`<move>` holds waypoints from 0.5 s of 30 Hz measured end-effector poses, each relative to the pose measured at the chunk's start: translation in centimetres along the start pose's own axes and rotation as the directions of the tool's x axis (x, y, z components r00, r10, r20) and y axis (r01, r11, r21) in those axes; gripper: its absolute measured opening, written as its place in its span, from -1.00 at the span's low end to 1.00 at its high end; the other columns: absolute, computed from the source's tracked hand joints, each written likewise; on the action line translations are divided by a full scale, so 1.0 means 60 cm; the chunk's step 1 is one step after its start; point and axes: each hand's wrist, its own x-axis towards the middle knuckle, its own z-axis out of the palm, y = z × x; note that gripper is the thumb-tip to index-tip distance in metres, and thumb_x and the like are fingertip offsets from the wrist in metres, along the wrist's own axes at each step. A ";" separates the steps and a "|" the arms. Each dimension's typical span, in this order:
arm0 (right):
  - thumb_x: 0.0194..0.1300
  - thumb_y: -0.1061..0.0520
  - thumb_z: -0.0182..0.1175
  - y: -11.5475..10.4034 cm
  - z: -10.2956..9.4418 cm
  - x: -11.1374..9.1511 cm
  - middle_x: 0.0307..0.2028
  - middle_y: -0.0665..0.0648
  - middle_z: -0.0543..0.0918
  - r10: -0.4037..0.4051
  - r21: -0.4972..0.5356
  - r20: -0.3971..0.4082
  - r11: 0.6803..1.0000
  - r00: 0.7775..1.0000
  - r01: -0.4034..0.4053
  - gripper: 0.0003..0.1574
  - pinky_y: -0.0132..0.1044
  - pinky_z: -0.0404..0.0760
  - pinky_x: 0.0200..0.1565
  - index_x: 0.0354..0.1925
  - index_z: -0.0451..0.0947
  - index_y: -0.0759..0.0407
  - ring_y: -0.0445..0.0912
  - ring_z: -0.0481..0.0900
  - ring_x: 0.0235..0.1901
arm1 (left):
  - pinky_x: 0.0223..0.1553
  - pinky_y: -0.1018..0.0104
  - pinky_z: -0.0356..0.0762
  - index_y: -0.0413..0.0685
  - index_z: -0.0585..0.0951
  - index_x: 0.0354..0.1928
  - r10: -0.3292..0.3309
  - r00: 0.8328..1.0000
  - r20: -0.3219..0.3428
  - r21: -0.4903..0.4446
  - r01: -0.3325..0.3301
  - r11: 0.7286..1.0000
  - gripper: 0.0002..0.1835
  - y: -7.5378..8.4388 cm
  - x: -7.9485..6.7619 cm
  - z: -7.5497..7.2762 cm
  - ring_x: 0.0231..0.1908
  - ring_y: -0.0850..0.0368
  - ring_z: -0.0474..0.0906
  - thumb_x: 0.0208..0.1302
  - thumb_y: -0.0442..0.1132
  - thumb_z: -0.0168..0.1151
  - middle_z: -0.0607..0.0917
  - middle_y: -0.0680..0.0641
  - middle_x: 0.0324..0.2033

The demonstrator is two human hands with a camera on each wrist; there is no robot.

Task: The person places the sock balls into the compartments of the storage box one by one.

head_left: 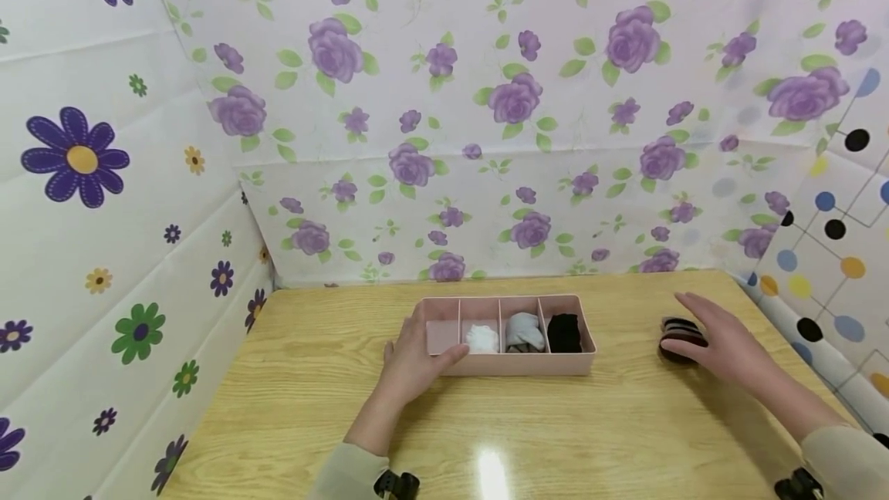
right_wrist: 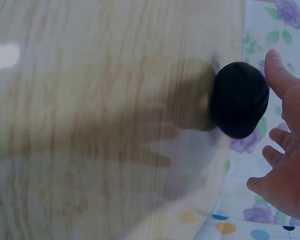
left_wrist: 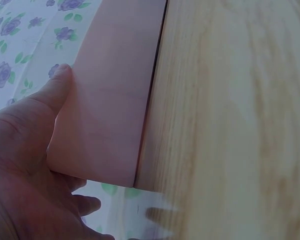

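Observation:
A pink box (head_left: 524, 365) with a row of compartments stands on the table. My left hand (head_left: 410, 353) grips its left end, thumb along the front rim and fingers round the end. From the left wrist, the box's smooth wall (left_wrist: 105, 110) shows beside the thumb. The leftmost compartment holds nothing visible; the others hold a white cloth bundle (head_left: 482, 339), a grey one (head_left: 525, 332) and a black one (head_left: 564, 332), resembling rolled socks. My right hand (head_left: 725, 342) is spread above a dark, grey-striped rolled bundle (head_left: 675, 326), which looks black in the right wrist view (right_wrist: 240, 100), apart from the fingers.
The wooden table (head_left: 333, 376) runs back to a wall sheet with purple roses (head_left: 514, 99). Patterned sheets also hang at the left (head_left: 76, 253) and right (head_left: 833, 253). Bright light reflects off the tabletop near the front.

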 end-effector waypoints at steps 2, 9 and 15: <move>0.47 -0.18 0.50 0.006 0.000 -0.001 0.60 0.68 0.12 0.014 0.007 0.022 1.000 1.000 -0.014 0.32 0.67 0.25 0.29 0.75 0.00 0.36 0.69 0.10 0.50 | 0.51 -0.69 -0.19 -0.11 -0.11 0.81 -0.004 1.000 0.006 0.000 0.004 1.000 0.35 0.001 0.000 -0.001 0.70 -0.37 -0.01 0.35 0.44 0.43 0.11 -0.26 0.73; 0.50 -0.23 0.46 0.015 -0.001 -0.003 0.61 0.67 0.10 0.034 0.044 0.085 0.998 0.996 -0.038 0.33 0.67 0.28 0.27 0.76 -0.06 0.35 0.69 0.10 0.50 | 0.52 -0.68 -0.23 -0.09 -0.11 0.82 -0.009 1.000 0.007 -0.012 0.009 1.000 0.34 0.000 -0.001 -0.001 0.71 -0.35 -0.05 0.36 0.44 0.43 0.08 -0.22 0.74; 0.46 -0.22 0.50 0.020 0.005 -0.009 0.58 0.64 0.20 0.034 0.061 0.114 0.997 0.993 -0.042 0.32 0.61 0.36 0.26 0.73 0.03 0.39 0.66 0.19 0.47 | 0.51 -0.70 -0.22 -0.10 -0.10 0.81 -0.001 1.000 0.002 -0.014 0.001 1.000 0.34 -0.001 0.001 0.001 0.70 -0.36 -0.02 0.36 0.44 0.43 0.11 -0.23 0.73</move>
